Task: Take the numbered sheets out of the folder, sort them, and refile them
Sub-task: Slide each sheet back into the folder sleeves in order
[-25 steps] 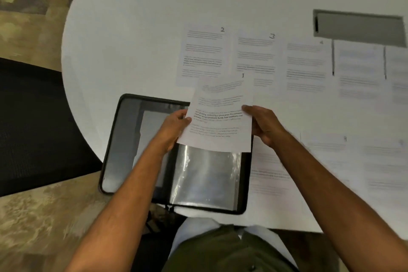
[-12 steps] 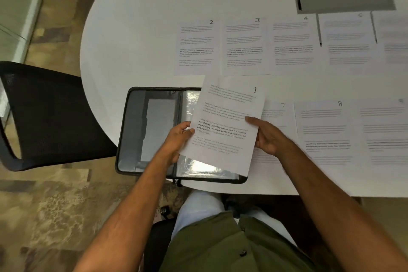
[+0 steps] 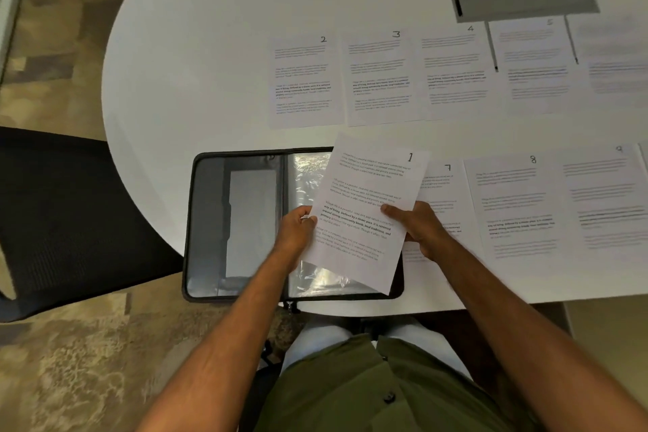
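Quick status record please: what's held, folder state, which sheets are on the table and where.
held: sheet 1, gripped by left hand and right hand, over the folder
folder: folder open, at the table near edge, plastic sleeve showing
far row: sheets 2, 3, 4, 5
near row: sheets 7, 8, 9

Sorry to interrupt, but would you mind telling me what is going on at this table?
A seated person holds the sheet numbered 1 by its side edges, left hand and right hand each gripping it, over the open black folder with its clear sleeves. Sheets 2, 3, 4 and 5 lie in a far row on the white table; 7, 8 and 9 lie nearer. Sorting looks done, and refiling seems about to begin.
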A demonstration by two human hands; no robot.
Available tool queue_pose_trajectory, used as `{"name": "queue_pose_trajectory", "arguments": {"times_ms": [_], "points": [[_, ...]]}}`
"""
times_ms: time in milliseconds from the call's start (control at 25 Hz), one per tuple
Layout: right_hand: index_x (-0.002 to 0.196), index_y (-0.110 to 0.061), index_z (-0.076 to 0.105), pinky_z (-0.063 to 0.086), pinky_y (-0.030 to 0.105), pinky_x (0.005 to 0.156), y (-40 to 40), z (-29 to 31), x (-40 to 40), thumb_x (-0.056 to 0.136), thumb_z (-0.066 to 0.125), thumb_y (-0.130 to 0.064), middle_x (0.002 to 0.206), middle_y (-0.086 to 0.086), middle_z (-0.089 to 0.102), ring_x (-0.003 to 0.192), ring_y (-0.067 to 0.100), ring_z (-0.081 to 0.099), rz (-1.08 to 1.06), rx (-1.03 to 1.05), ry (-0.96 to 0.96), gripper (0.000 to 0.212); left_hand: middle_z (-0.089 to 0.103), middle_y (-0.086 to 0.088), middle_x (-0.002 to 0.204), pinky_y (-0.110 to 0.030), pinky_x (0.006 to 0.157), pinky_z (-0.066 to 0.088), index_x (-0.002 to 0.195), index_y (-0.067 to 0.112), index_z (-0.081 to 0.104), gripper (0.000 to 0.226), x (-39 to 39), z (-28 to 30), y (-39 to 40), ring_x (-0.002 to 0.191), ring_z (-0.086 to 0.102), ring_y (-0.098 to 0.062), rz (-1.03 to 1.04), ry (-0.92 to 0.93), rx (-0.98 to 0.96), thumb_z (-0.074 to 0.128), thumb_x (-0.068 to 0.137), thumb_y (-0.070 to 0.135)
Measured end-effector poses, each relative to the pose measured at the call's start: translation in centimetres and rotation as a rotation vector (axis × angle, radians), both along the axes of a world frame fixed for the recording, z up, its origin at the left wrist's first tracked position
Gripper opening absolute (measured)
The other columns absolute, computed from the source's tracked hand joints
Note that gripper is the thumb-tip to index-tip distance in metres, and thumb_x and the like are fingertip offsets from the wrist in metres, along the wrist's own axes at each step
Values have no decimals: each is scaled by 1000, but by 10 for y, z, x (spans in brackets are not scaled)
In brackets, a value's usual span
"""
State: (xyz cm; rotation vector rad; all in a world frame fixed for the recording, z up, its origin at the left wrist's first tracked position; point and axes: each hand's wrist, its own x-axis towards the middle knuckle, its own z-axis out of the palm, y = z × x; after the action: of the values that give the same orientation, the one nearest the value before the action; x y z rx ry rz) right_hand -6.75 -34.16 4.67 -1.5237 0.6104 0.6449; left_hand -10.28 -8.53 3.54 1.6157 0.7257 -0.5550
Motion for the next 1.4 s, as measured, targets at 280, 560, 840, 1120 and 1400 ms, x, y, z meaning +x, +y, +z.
{"name": "queue_pose_trajectory", "arguments": {"times_ms": [280, 560, 840, 1120, 1400], "points": [[135, -12, 66, 59, 47, 98, 6, -12, 18, 90, 81, -23, 126, 7, 73, 108, 24, 72, 72, -203, -65, 50, 74, 0, 105, -18, 65, 51, 121, 13, 69, 24, 27, -22, 7, 88, 70, -10, -33, -24, 7, 50, 107, 10], [133, -13, 66, 59, 41, 96, -3, -18, 45, 91, 80, -22, 119, 1, 74, 107, 19, 72, -252, -186, -103, 44, 67, -6, 125, -32, 101, 45, 133, 10, 64, 35, 84, -53, 18, 117, 62, -24, -355, -246, 391, 56, 100, 14], [134, -16, 66, 61, 41, 93, -23, -27, 54, 95, 76, -27, 118, 0, 75, 110, 19, 72, -656, -78, -45, 42, 16, -19, 169, -55, 119, 30, 160, 6, 23, 71, 119, -82, 8, 152, 21, -38, -985, -350, 930, 52, 103, 36], [137, -17, 65, 60, 45, 95, -17, -35, 55, 96, 75, -28, 122, 2, 74, 109, 19, 72, -658, -93, -16, 44, 47, -17, 152, -51, 98, 44, 126, 13, 63, 33, 119, -91, 14, 135, 47, -36, -910, -482, 1001, 65, 94, 19], [133, -17, 66, 63, 38, 87, 5, -28, 83, 94, 76, -27, 120, 2, 75, 109, 20, 73, -631, -60, -46, 41, 63, -6, 104, -41, 78, 40, 89, 15, 69, 7, 139, -89, 26, 93, 58, -29, -899, -598, 968, 74, 85, 13]]}}
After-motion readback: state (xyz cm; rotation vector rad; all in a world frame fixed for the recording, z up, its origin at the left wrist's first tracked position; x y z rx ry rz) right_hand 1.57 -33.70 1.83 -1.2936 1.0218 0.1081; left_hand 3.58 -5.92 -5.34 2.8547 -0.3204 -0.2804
